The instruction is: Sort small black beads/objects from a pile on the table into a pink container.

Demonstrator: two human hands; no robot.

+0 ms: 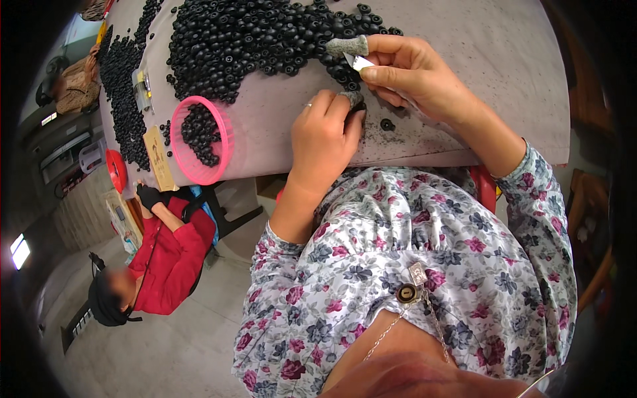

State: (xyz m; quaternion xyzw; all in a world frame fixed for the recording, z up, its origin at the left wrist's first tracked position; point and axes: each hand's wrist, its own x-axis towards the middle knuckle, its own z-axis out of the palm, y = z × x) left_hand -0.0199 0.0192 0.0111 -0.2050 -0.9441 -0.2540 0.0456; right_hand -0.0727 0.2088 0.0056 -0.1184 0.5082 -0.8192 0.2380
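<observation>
My right hand [421, 76] is closed around a small blade [359, 63] with a white wrapping, its pointed metal tip angled toward the pile. A grey fabric finger cover sits on that hand's index finger. My left hand [325, 132] pinches a small black round piece [356, 108], mostly hidden by the fingers; it also wears a grey finger cover. Just beyond both hands spreads a large pile of black round pieces [245, 40] with hollow centres. One loose black piece [387, 124] lies among dark crumbs below my right hand.
A pink basket [227, 142] at the left holds more black pieces. Beside it lie a brown card [158, 159] and a small clear packet [142, 89]. Another pile [123, 86] extends farther left. A person in red [169, 265] works at the table's left end, another person [76, 86] beyond.
</observation>
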